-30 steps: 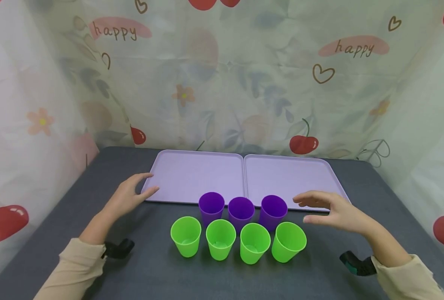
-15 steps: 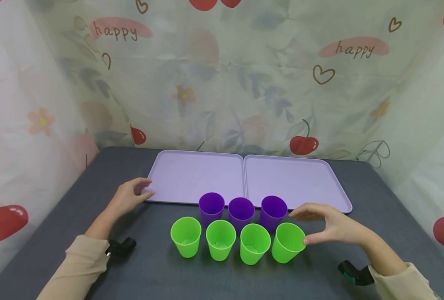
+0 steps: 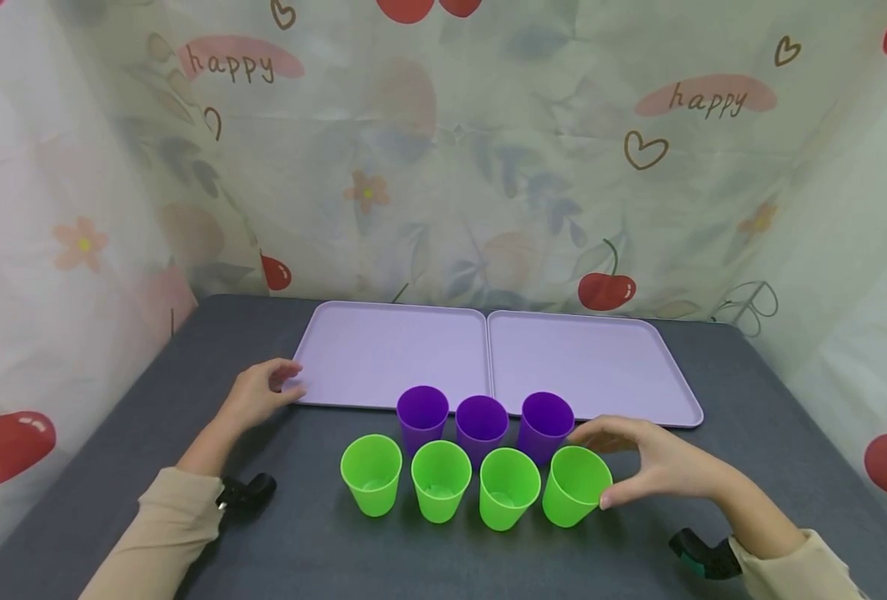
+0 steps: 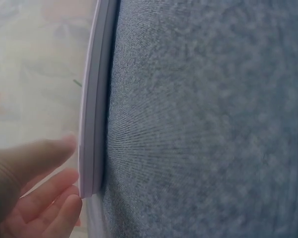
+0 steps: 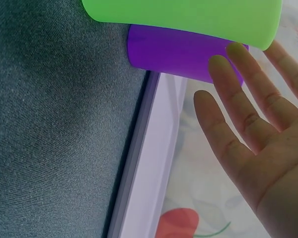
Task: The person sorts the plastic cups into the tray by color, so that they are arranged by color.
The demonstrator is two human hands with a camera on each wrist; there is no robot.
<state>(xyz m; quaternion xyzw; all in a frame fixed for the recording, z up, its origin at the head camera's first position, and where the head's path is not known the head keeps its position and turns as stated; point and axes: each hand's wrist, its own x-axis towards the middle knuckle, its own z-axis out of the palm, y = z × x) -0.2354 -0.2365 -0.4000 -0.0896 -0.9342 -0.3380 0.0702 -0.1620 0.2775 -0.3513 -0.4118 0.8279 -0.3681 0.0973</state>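
My right hand (image 3: 661,465) is beside the rightmost green cup (image 3: 574,492), its thumb at the cup's near right side and its fingers behind the rim. In the right wrist view, straight, spread fingers (image 5: 231,136) show by the green cup (image 5: 184,17), with a purple cup (image 5: 174,52) beyond. Whether they touch is unclear. My left hand (image 3: 256,396), fingers loosely bent, lies at the near left corner of the left lilac tray (image 3: 391,354). In the left wrist view, its fingertips are close against the tray edge (image 4: 92,114); contact is uncertain.
Other green cups (image 3: 372,475) stand upright in the front row. Behind them are purple cups (image 3: 423,417), including one (image 3: 544,425) near my right fingers. A second lilac tray (image 3: 586,358) adjoins the first. A printed curtain (image 3: 451,167) hangs behind the dark table (image 3: 316,550).
My right hand has come left and nearer, from over the right tray's corner to the rightmost green cup. My left hand has drawn slightly nearer, its fingers closer together. The cups and trays stay put.
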